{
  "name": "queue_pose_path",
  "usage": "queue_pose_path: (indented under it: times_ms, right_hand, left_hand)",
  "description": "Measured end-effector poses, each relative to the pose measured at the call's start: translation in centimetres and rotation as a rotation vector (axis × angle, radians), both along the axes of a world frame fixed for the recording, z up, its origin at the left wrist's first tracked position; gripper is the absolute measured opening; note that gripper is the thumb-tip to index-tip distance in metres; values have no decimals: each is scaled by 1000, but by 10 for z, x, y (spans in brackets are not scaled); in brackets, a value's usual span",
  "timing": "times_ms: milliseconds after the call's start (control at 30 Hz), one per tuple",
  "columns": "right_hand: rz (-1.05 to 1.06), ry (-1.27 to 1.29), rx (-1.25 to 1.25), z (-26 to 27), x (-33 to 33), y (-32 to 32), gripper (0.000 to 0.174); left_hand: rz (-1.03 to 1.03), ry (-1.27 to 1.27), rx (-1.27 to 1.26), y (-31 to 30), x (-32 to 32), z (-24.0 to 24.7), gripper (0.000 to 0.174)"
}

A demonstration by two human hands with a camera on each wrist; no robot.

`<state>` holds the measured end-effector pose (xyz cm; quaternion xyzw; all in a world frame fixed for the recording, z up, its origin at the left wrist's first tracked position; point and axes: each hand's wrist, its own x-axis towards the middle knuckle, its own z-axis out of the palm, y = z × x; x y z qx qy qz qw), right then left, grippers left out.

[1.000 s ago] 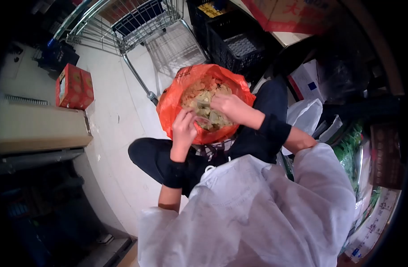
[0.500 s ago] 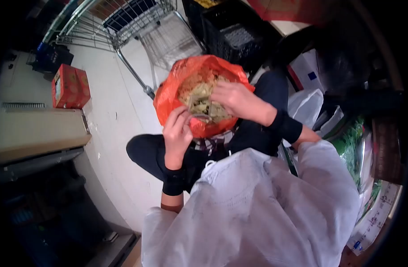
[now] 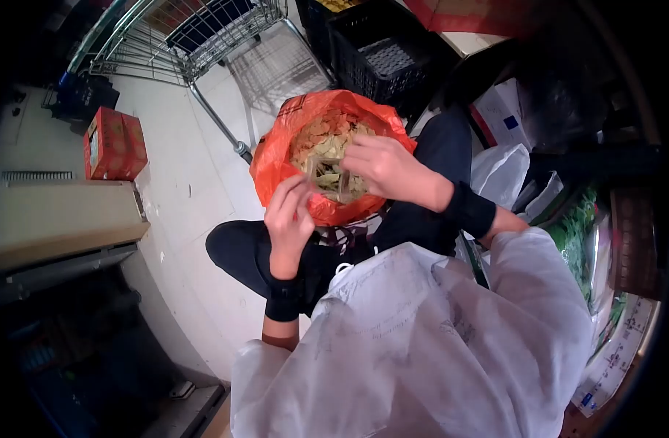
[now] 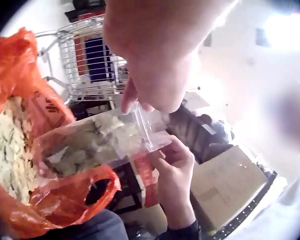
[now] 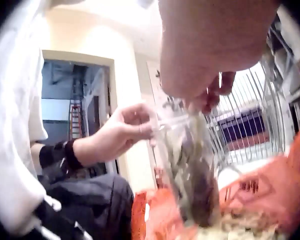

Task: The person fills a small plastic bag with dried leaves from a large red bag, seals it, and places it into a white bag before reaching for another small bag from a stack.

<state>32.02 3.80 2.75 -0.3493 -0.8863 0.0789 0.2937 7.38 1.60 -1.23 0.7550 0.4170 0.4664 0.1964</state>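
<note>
A clear plastic bag (image 4: 102,137) part-filled with dried leaves hangs between my two hands. My left hand (image 3: 289,215) pinches one corner of its top edge, and my right hand (image 3: 389,169) pinches the other. In the right wrist view, the clear bag (image 5: 187,170) stands upright with its closed end low over the leaves. Beneath it, a large orange plastic bag (image 3: 272,150) gapes wide between the person's legs. Pale, dry leaf pieces (image 3: 334,135) fill the orange bag.
A wire shopping cart (image 3: 203,44) stands ahead to the left, with black crates (image 3: 382,62) beside it. A red box (image 3: 115,144) sits on the floor at left. White plastic (image 3: 502,175) and green packages (image 3: 572,226) crowd the right side.
Within the head view, the orange bag and cart have shifted slightly up and left. Both hands have kept hold of the clear bag, drawing its top a little wider apart.
</note>
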Motion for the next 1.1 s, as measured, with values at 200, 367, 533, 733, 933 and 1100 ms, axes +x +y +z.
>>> queue_pose_path:
  times_ms: [200, 367, 533, 733, 933, 1100]
  right_hand:
    - [10, -70, -169, -81, -13, 11, 24]
    - [-108, 467, -512, -82, -12, 41, 20]
    - [-378, -34, -827, -239, 33, 103, 40]
    - [-528, -400, -1108, -268, 28, 96, 56]
    - [-392, -353, -1132, -288, 22, 97, 55]
    - [-364, -187, -1409, -222, 10, 81, 47]
  left_hand:
    - [-28, 105, -50, 23, -8, -50, 21]
    - [74, 43, -91, 24, -21, -59, 22]
    - [100, 38, -52, 25, -20, -71, 27]
    - [73, 37, -88, 23, -19, -77, 22]
    - [67, 62, -109, 27, -21, -88, 29]
    - [74, 70, -92, 29, -20, -87, 28]
